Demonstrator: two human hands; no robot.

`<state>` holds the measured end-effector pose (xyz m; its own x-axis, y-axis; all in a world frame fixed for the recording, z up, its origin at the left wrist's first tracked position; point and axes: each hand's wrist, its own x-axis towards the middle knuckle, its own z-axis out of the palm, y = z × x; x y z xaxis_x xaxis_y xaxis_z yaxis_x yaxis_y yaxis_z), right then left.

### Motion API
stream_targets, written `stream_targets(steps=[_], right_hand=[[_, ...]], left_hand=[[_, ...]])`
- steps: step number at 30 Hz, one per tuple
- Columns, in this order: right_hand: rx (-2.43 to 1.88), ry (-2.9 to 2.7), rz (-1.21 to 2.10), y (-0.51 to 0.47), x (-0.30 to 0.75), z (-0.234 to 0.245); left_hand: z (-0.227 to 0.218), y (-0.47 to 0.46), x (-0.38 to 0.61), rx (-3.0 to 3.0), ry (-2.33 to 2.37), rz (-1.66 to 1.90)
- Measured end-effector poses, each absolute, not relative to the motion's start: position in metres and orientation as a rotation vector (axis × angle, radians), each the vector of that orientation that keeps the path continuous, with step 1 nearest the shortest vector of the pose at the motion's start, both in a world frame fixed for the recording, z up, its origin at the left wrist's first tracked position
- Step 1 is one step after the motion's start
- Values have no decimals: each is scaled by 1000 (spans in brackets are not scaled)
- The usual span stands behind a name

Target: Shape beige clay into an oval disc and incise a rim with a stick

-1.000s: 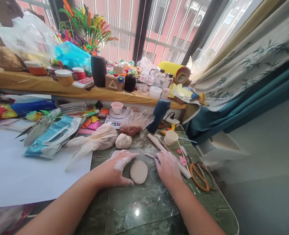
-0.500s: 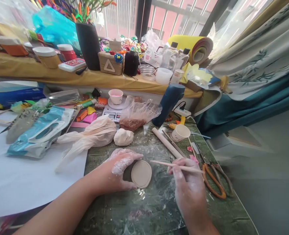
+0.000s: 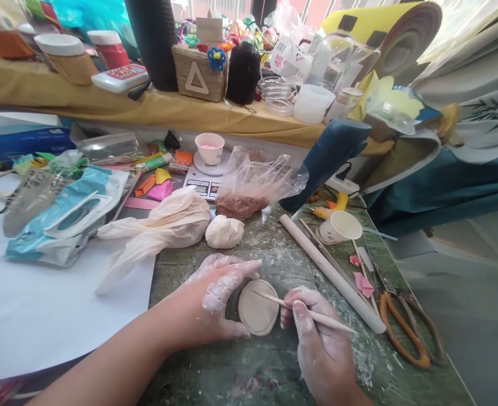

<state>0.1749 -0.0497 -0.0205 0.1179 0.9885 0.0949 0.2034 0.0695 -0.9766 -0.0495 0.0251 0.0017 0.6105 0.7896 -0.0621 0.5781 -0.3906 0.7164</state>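
Note:
A flat round clay disc with a line scored near its rim lies on the dark green table. My left hand, whitened with powder, curves around the disc's left side, its thumb and fingers at the edge holding it. In my right hand is a thin pointed wooden stick, pinched like a pencil. The stick's tip is over the upper middle of the disc; whether it touches the clay I cannot tell. A lump of white clay sits just beyond my left hand.
Right of the disc lie a pale rolling rod, a paper cup and scissors. Behind stand a kitchen scale with a cup, a bag of brown clay and a dark blue cylinder. White paper covers the left.
The stick's tip has moved from beside the disc to over its surface, as my right hand shifted left relative to the disc. The view has come closer and tilted down.

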Motion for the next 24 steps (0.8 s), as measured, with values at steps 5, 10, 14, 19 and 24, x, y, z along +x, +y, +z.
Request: stream_targets(steps=[5,10,14,19,24], right_hand=[[-1361,-1328,971,-49,177,-21],[-1334,-1429,952,-49,178,-21],[-1334,-1500,917,-49,178,-22],[-1309,-1632,831,-50,177,-13],[-1352,-1679,638,-43,170,11]], left_hand=[[5,26,-49,2103,1059,371],[6,27,-49,2102,1082,331],[5,27,-49,2110,1063,345],[7,27,-49,2113,1038,357],[8,27,-48,2121,1026,352]])
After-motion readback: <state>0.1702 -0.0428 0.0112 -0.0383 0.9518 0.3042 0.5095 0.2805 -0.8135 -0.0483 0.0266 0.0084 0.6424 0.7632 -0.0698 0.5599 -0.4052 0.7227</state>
